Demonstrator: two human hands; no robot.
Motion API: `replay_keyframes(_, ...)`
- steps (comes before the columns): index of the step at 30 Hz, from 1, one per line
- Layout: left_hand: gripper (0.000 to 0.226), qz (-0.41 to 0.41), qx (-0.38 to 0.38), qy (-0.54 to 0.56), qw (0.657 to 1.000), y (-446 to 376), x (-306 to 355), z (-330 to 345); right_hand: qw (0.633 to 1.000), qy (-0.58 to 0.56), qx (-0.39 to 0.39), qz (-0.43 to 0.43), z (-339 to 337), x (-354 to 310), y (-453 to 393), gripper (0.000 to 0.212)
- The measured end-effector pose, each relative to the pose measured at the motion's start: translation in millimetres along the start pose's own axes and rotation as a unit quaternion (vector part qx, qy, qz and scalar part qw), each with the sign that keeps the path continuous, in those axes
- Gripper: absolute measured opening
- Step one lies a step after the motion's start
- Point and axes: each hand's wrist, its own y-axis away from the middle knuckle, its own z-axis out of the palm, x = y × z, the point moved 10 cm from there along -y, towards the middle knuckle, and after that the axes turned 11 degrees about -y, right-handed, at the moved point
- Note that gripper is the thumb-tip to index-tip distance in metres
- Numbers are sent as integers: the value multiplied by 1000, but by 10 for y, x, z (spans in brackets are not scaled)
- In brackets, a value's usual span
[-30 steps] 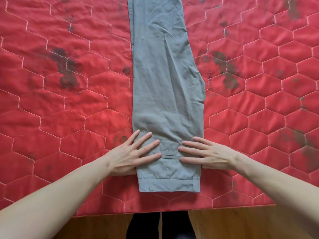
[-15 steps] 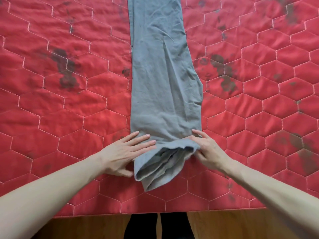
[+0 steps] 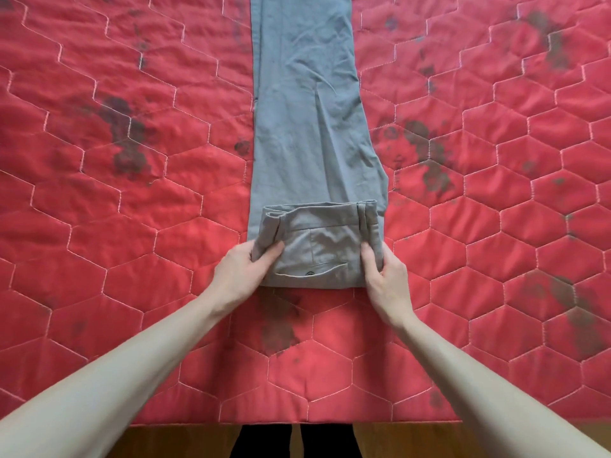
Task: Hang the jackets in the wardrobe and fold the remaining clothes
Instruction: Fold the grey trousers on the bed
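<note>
- Since a second ago, when both hands lay flat on the waistband, the waist end of the grey trousers (image 3: 310, 127) has been turned over, away from the person, and now lies as a folded flap (image 3: 320, 246) on top of the legs.
- That flap shows a back pocket with a small dark button (image 3: 309, 273), and a belt loop near its far right corner.
- Left hand (image 3: 243, 271) grips the flap's left edge, thumb on top of the cloth and fingers curled beneath it.
- Right hand (image 3: 385, 276) pinches the flap's right edge the same way, thumb over the cloth.
- Trousers stretch lengthwise away from the person, running out of view at the top, on a red quilted cover (image 3: 132, 226) stitched in hexagons and marked with dark blotches.
- Beyond the cover's near edge a strip of wooden floor (image 3: 178, 441) shows.
</note>
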Motion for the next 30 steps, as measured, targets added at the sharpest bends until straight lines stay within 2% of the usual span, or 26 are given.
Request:
replay_keyframes(2,32,31,-19,112,993,-140,92,47,998,30,55,13,-8,-109,-37,42)
replay_keyframes(5,20,14,28,179,983,-204,132,47,991,85,97,23,44,-188,-116,39)
replay_keyframes(6,24,-4,56,171,984,-222,88,45,989,101,102,26,53,-167,-136,39)
replay_keyframes(9,57,-62,118,103,986,-263,-87,35,982,133,119,63,6,-6,-172,43)
replay_keyframes(10,59,-79,139,80,984,-264,-100,6,979,137,127,81,-8,32,-181,45)
replay_keyframes(13,59,-148,190,41,970,-143,0,-78,968,156,147,131,-13,78,-203,48)
replay_keyframes(15,48,-170,225,-13,959,-6,67,-139,964,163,158,137,-5,58,-191,48)
replay_keyframes(17,32,-101,283,-112,947,124,232,-243,962,170,162,139,1,58,-184,48)
replay_keyframes(19,37,71,320,-221,918,241,566,-189,960,188,155,139,15,66,-194,48)
replay_keyframes(21,45,264,265,-329,867,326,877,177,957,206,152,138,23,49,-200,47)
replay_keyframes(22,50,326,213,-371,843,329,921,394,955,213,156,136,22,32,-190,46)
replay_keyframes(24,59,353,129,-435,818,232,820,683,956,216,156,126,46,-2,-178,41)
replay_keyframes(26,67,314,92,-451,830,75,671,744,962,206,157,83,66,-64,-201,33)
replay_keyframes(28,72,278,83,-450,845,-47,602,747,955,245,161,-51,99,-302,-257,43)
replay_keyframes(29,73,263,84,-450,849,-90,612,749,939,283,140,-136,181,-451,-260,51)
replay_keyframes(30,75,246,88,-450,854,-125,635,746,915,321,87,-226,350,-569,-241,55)
